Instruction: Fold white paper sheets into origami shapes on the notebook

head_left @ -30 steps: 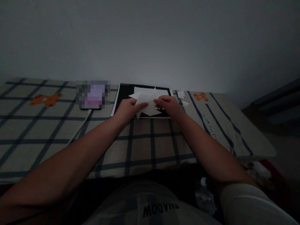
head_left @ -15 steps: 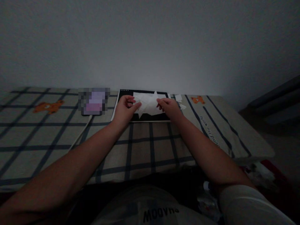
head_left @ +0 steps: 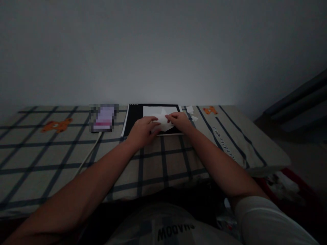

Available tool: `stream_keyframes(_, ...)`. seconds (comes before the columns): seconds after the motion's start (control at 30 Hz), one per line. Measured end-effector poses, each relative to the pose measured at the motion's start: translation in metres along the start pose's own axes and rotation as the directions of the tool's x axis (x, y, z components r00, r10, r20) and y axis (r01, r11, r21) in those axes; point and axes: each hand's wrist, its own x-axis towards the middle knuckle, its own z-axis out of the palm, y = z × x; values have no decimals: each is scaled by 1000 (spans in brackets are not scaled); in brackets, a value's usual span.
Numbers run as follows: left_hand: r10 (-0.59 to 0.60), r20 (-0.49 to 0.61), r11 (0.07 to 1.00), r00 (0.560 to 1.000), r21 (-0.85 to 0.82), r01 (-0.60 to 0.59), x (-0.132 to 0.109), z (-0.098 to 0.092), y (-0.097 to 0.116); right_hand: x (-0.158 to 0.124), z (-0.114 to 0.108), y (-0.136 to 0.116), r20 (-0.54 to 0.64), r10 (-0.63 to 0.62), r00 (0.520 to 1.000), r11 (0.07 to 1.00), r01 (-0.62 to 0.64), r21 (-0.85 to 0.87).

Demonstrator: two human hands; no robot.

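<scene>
Open cloth (head_left: 163, 160) before board (head_left: 133, 117)

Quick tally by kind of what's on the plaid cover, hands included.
Hands: 2, left hand and right hand, both on the folded paper
Paper: 1 folded piece, 1 flat sheet, 2 scraps
Black board: 1
Phone: 1
Cable: 1
Bear prints: 2
Total: 11

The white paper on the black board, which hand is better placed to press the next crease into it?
Probably the right hand: its fingertips sit on the white paper over the black board. The left hand grips the paper's near edge, so it seems better placed to steady it.
</scene>
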Motion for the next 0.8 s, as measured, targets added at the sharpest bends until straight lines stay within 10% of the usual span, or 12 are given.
stream_keyframes(0.2,-226,-200,965,953,-177,192,10,-7,-4,2,1,2,-7,-64,998,988,64,140)
stream_keyframes(0.5,-582,99,601,807,-616,509,27,-40,18,-4,-7,-20,21,-83,996,938,71,340)
stream_keyframes(0.8,-707,72,271,704,-892,363,32,-33,52,-43,-16,-39,-82,193,978,780,-102,617)
